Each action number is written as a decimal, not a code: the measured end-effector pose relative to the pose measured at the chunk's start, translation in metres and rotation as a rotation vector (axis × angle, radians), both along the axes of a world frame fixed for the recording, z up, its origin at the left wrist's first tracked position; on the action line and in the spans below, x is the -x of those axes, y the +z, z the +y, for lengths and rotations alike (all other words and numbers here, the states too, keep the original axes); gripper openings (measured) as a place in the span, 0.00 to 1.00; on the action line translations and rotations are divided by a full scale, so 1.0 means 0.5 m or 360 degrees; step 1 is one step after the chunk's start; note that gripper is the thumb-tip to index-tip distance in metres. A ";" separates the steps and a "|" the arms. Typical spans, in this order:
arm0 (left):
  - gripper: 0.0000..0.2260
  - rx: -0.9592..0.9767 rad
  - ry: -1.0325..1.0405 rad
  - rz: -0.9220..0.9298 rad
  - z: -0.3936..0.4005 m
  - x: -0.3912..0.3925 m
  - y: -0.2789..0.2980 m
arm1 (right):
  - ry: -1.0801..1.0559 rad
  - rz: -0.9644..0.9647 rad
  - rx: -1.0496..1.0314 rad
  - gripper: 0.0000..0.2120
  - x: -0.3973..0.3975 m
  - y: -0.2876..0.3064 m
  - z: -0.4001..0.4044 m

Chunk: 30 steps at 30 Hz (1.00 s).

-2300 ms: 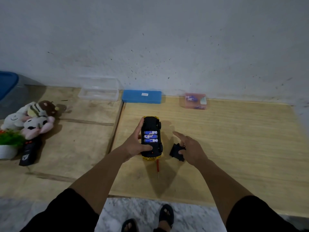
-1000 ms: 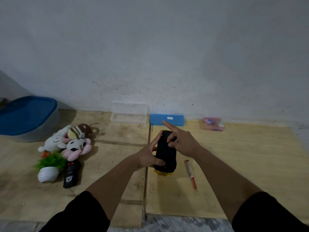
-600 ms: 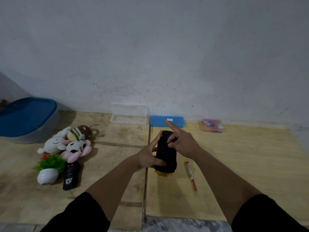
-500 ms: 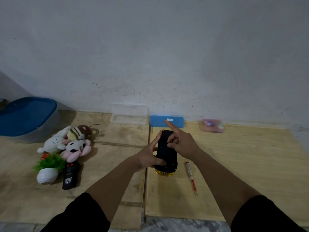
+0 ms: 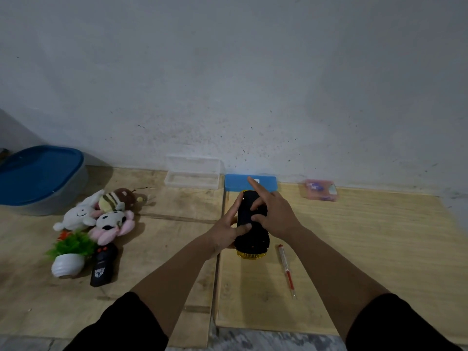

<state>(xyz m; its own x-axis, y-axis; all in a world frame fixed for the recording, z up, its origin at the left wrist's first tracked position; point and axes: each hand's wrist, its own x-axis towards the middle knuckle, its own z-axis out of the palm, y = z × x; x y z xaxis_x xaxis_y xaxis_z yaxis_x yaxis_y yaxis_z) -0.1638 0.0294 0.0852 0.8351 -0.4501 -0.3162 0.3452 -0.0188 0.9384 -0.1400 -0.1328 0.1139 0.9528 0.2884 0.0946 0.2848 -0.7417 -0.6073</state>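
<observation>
A yellow and black toy car [image 5: 252, 239] lies upside down on the wooden table, its black underside facing up. My left hand [image 5: 225, 230] grips the car's left side, thumb across the underside. My right hand [image 5: 272, 214] presses on the black battery cover on the car's bottom, with the index finger stretched forward and the other fingers bent onto the cover. A red-handled screwdriver [image 5: 286, 271] lies on the table just right of the car.
At the wall stand a clear plastic box [image 5: 192, 173], a blue case [image 5: 250, 183] and a small pink box [image 5: 319, 193]. To the left are plush toys [image 5: 101, 214], a potted plant [image 5: 69, 254], a black remote [image 5: 103, 266] and a blue-lidded bin [image 5: 38, 178].
The battery compartment, open with batteries showing 2.3 s ago, is now covered by the black cover under my right hand. The view has shifted; the hands barely moved in the last second.
</observation>
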 end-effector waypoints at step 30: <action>0.34 -0.0467 0.0153 -0.0183 -0.079 0.019 -0.075 | -0.0189 0.0120 -0.0367 0.46 0.017 -0.107 -0.106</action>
<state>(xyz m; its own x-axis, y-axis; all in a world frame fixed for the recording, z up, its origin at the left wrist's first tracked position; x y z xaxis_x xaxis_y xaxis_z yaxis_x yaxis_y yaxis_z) -0.1731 -0.0103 0.0479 0.9070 -0.2714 -0.3219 0.2506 -0.2665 0.9307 -0.1484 -0.1859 0.0602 0.9856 0.1531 0.0720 0.1513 -0.6069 -0.7802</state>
